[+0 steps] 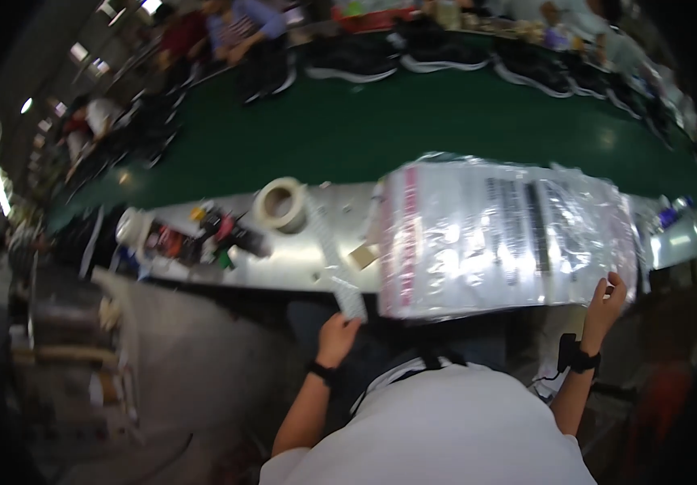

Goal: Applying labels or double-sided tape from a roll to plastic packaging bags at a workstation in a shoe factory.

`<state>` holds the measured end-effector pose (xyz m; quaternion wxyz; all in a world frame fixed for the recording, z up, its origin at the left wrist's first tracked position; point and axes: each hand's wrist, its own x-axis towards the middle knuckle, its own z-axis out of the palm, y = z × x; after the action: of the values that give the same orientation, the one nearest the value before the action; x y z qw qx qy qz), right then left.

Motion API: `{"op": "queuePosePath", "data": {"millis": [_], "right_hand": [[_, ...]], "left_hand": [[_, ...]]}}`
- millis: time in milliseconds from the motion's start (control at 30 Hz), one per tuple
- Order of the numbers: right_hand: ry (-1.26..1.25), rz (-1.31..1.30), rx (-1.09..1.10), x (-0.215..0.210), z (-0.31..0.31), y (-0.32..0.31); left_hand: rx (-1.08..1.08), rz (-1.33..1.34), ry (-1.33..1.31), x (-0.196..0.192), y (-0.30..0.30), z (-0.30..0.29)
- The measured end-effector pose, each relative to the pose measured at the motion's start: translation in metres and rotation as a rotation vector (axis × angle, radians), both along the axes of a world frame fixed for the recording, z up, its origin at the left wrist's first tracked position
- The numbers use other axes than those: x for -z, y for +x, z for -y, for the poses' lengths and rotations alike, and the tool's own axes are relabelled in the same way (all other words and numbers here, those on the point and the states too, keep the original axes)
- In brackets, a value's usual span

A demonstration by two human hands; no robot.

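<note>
My left hand [338,338] is closed, pinching the lower end of a pale, shiny strip [334,263] at the metal table's near edge. That strip runs up to a large cream roll [280,205] standing to the left; whether it is tape or labels I cannot tell. A stack of clear printed plastic bags [469,242] with a pink band along its left side covers the table's right part. At its lower right corner is my right hand [605,301], fingers bent and apart, holding nothing visible; contact with the plastic is unclear.
Beyond the metal table [284,267] stretches a green surface [324,129], lined on its far side with black shoes [352,58]. A small brown square [361,256] lies beside the bags. Assorted small items [219,230] fill the left end. Other people [243,28] work opposite.
</note>
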<state>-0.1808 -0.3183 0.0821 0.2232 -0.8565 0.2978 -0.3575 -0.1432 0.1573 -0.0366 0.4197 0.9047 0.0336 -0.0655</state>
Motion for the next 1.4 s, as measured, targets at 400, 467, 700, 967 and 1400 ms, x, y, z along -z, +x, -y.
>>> {"op": "queuePosePath", "data": {"millis": [400, 467, 700, 967, 1400], "right_hand": [[0.731, -0.457, -1.678, -0.002, -0.264, 0.075], [0.737, -0.422, -1.715, -0.001, -0.266, 0.076], [0.878, -0.645, -1.560, 0.007, -0.255, 0.063], [0.529, -0.330, -1.550, -0.009, -0.271, 0.074], [0.540, -0.320, -1.317, -0.004, -0.257, 0.065]], "left_hand": [[-0.245, -0.373, -1.353, -0.111, 0.005, 0.024], [-0.240, -0.350, -1.358, -0.106, 0.006, 0.022], [-0.374, -0.215, -1.215, -0.076, 0.017, 0.027], [-0.095, 0.425, -0.165, -0.121, -0.025, 0.055], [-0.188, -0.004, -0.827, -0.111, -0.006, 0.046]]}}
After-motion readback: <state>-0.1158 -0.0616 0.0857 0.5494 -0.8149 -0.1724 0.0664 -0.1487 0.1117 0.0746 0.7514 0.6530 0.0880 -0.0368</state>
